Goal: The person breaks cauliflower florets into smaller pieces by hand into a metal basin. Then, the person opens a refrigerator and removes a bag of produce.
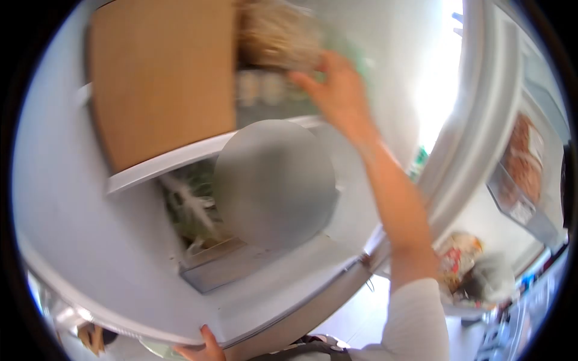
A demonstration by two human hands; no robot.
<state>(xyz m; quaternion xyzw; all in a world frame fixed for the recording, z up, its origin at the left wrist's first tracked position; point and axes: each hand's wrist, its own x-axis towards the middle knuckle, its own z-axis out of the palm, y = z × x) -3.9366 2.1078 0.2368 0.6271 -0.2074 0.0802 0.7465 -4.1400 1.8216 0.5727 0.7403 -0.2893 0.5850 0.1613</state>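
Note:
My right hand (338,90) reaches up into an open fridge, thumb and forefinger spread. Its fingertips are at the right side of a clear plastic bag of tan contents (280,36); blur hides whether they touch it. Below the bag, several pale rounded items (260,87) stand on the shelf. A large brown cardboard box (162,78) fills the shelf's left side. At the bottom edge, my left hand (205,351) is partly cut off, fingers curled and thumb raised. Beside it shows a pale greenish rounded edge (158,348), too little visible to name.
Leafy greens (192,204) lie in a lower compartment with a clear front (211,268). A grey blurred disc (275,183) covers the centre. The open door (475,144) on the right holds a reddish-brown pack (522,159) and a colourful bag (460,256).

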